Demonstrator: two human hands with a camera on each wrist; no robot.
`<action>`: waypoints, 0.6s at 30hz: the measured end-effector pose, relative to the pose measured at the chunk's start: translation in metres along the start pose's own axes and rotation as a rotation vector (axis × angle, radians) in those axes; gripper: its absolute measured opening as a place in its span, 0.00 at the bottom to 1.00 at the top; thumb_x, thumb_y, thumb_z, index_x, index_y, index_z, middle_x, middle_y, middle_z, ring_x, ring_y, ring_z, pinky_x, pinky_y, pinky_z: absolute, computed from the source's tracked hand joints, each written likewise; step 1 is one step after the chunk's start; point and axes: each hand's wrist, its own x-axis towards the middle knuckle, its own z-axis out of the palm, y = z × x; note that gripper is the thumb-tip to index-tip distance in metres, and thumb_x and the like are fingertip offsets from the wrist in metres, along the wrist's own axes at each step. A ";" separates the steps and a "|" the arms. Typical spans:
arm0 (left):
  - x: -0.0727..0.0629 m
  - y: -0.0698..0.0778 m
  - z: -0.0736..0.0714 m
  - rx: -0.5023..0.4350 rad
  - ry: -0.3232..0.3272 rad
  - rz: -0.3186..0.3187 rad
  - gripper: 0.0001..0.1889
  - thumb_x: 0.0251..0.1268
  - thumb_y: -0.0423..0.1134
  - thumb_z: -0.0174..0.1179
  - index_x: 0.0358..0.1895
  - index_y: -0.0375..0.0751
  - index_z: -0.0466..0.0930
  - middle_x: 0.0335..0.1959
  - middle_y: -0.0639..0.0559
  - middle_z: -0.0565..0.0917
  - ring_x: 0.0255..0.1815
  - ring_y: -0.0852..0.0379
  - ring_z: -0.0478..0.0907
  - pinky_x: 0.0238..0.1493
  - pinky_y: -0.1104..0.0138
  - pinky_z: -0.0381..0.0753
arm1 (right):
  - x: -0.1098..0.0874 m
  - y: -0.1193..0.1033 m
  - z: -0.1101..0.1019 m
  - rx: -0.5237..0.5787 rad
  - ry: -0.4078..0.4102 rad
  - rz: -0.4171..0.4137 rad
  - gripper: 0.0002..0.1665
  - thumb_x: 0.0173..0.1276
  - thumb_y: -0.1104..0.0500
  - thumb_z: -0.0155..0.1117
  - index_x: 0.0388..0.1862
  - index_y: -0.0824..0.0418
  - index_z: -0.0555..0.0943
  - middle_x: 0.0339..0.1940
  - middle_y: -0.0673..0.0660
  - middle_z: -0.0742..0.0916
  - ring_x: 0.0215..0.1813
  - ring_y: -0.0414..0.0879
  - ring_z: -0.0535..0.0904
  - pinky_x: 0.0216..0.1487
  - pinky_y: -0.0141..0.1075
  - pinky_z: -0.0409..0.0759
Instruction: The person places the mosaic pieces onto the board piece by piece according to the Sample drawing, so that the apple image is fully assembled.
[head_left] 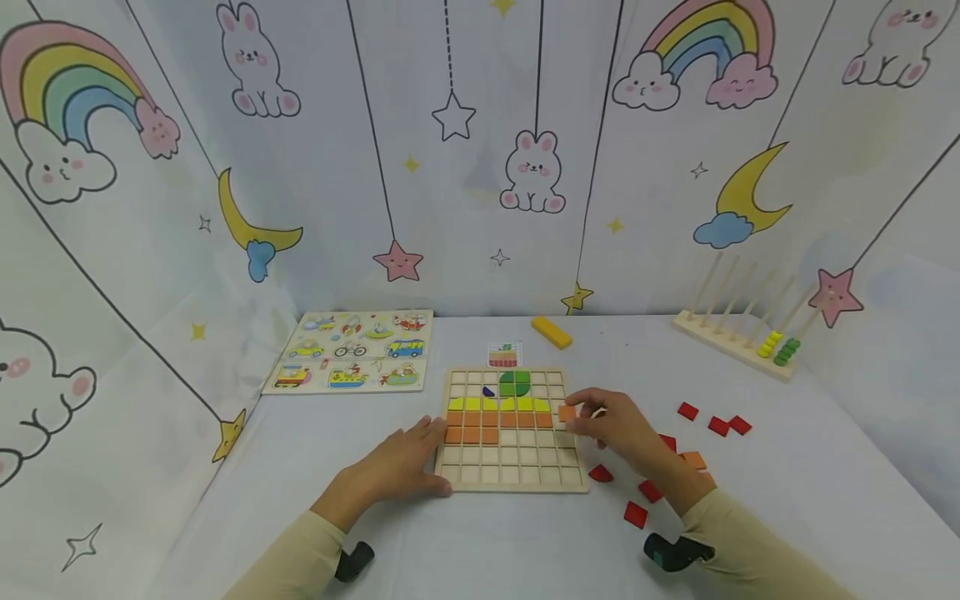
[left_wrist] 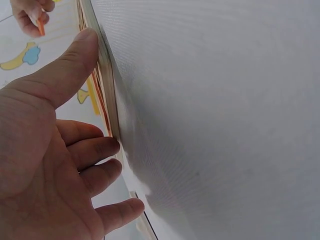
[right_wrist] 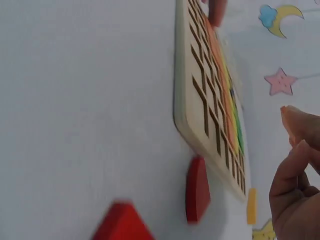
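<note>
A wooden grid board (head_left: 531, 489) lies flat on the table, partly filled with orange, yellow and green pieces and a small dark blue one. My right hand (head_left: 615, 421) pinches an orange square tile (head_left: 567, 413) between thumb and fingertips at the board's right edge. In the right wrist view the tile (right_wrist: 286, 120) shows between the fingers. My left hand (head_left: 401, 462) rests against the board's left side; its relaxed fingers and thumb touch the wooden edge (left_wrist: 107, 90) in the left wrist view. Behind the board lies a small picture card (head_left: 504, 356) with a similar coloured design.
Several red pieces (head_left: 635, 514) and a few orange tiles (head_left: 694, 460) are scattered around my right forearm. A picture puzzle board (head_left: 348, 350) lies back left, a yellow block (head_left: 551, 332) behind the grid. A pegged bead rack (head_left: 731, 343) stands back right.
</note>
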 end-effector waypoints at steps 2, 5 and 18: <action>0.000 0.000 0.000 -0.004 -0.001 -0.001 0.52 0.57 0.58 0.74 0.79 0.37 0.59 0.80 0.43 0.63 0.82 0.44 0.56 0.77 0.41 0.59 | 0.005 -0.007 0.020 -0.052 -0.009 -0.011 0.21 0.64 0.57 0.76 0.57 0.56 0.85 0.38 0.56 0.78 0.39 0.49 0.74 0.30 0.35 0.76; -0.001 0.001 0.000 -0.008 -0.001 -0.003 0.51 0.57 0.58 0.74 0.79 0.37 0.60 0.79 0.43 0.63 0.82 0.44 0.56 0.77 0.41 0.59 | 0.012 -0.014 0.046 -0.072 -0.019 -0.013 0.20 0.61 0.60 0.78 0.53 0.56 0.87 0.33 0.55 0.77 0.36 0.48 0.72 0.30 0.35 0.72; -0.001 0.002 0.000 -0.004 0.000 -0.001 0.52 0.57 0.58 0.74 0.79 0.37 0.60 0.79 0.43 0.63 0.81 0.43 0.56 0.77 0.41 0.59 | 0.019 -0.014 0.092 -0.113 0.010 0.008 0.23 0.55 0.61 0.78 0.52 0.56 0.88 0.29 0.53 0.82 0.33 0.48 0.73 0.30 0.36 0.70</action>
